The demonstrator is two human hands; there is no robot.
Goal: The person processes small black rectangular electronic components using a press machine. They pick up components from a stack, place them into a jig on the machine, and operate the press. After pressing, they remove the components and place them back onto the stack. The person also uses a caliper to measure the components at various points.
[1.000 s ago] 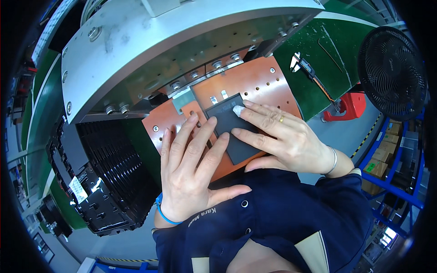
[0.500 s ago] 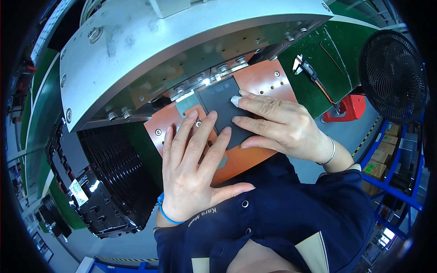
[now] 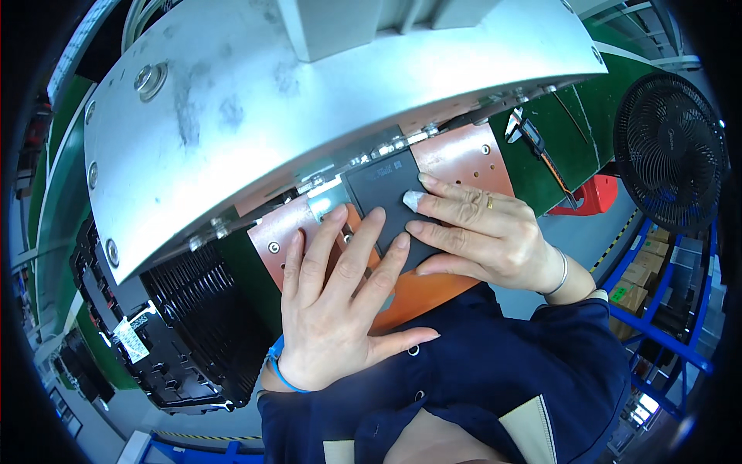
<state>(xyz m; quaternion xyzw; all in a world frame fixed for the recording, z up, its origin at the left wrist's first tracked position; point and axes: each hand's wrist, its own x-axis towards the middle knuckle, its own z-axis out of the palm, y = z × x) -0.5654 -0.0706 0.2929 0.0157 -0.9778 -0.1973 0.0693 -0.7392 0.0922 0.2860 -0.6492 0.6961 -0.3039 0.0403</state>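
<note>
A flat dark grey rectangular block [image 3: 382, 179] lies on the copper-coloured plate [image 3: 456, 161] of a metal machine, its far end close under the machine's front. My left hand [image 3: 332, 301] is spread out, with its index and middle fingertips at the block's left edge and the other fingers over the plate. Across the block's right side lies my right hand [image 3: 487, 232], fingers extended, one fingertip wrapped in white tape. Both hands rest flat, without grasping. Under my left fingers, part of the plate is hidden.
The machine's thick silver top [image 3: 232, 139] overhangs the plate. To the left stands a stack of black plastic trays [image 3: 205, 325]. On the right, a caliper [image 3: 533, 143] lies on the green table [image 3: 576, 135], near a red object [image 3: 591, 195] and a black fan [image 3: 671, 151].
The view has shifted, so the machine's top fills more of the picture and covers more of the plate's far side. Both hands keep nearly the same places against the block.
</note>
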